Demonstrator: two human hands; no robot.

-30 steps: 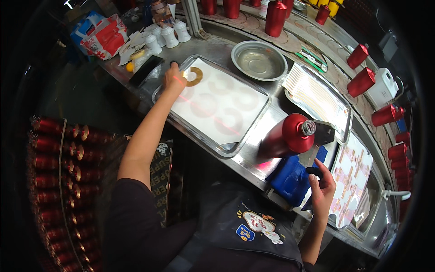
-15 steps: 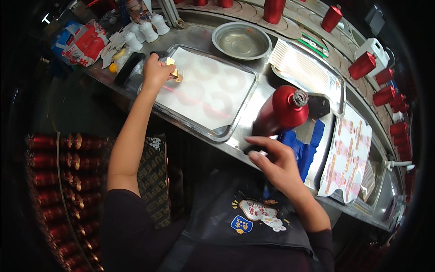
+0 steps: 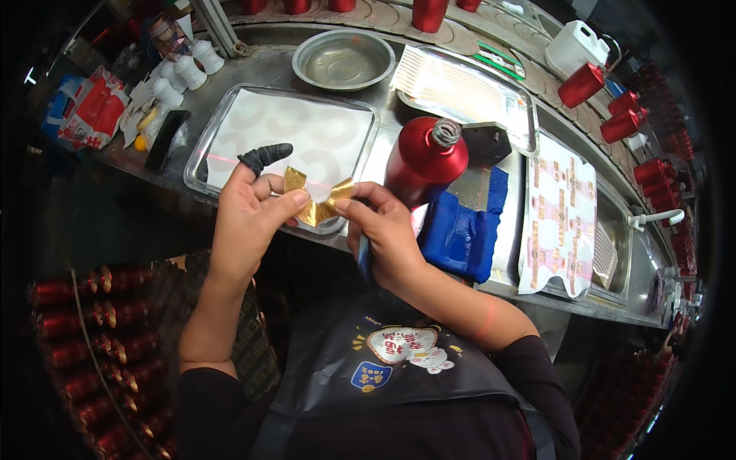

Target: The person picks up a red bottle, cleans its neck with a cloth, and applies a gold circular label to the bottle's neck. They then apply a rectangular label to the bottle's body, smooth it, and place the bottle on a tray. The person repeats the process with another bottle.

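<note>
My left hand pinches one end of a curved gold foil label, its index finger raised in a black finger cover. The other end is between the fingertips of my right hand, so the label bends in a U. A slim blue item also shows under the right palm; its kind is unclear. Just beyond my right hand stands a red bottle with a bare threaded neck. Behind my left hand lies a metal tray with a white sheet, through which faint ring-shaped outlines show.
Blue cloth-like padding sits beside the bottle, near a dark bracket. A metal basin and a tray of strips stand behind. A printed label sheet lies right. Red bottles line the conveyor; more are stacked lower left.
My left hand has brought the gold label from the tray toward me. My right hand has moved left and now grips its other end.
</note>
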